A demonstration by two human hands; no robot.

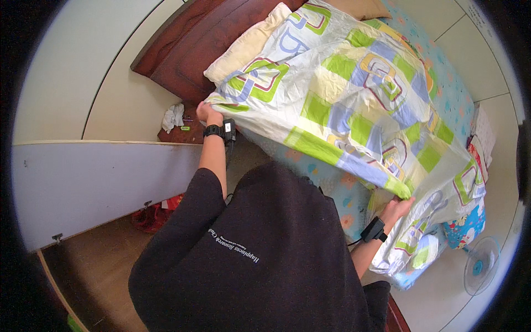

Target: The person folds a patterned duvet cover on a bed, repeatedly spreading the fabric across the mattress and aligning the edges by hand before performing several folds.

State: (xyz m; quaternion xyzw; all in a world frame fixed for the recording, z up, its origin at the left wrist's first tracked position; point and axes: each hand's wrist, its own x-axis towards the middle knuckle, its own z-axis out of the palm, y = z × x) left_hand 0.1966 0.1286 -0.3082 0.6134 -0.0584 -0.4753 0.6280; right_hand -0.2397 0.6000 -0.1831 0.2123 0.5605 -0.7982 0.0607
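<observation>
A large white duvet cover [354, 105] patterned with green, blue and yellow blocks is spread over the bed. My left hand [209, 113] is closed on its corner near the headboard. At the lower right, my right hand [397, 209] grips the same near edge. Between the two hands that edge is stretched in a fairly straight line, lifted off the sheet. Part of the cover hangs in folds beyond my right hand. Under it shows a light blue flowered sheet [318, 166]. A cream pillow [249, 47] lies partly covered beside the left corner.
A dark red-brown headboard [191, 47] rises at the upper left. Crumpled white tissue [173, 117] lies on a small brown surface beside it. A pale panel [105, 182] stands at my left. At the far right are a blue patterned bundle [466, 227] and a transparent round object [481, 266].
</observation>
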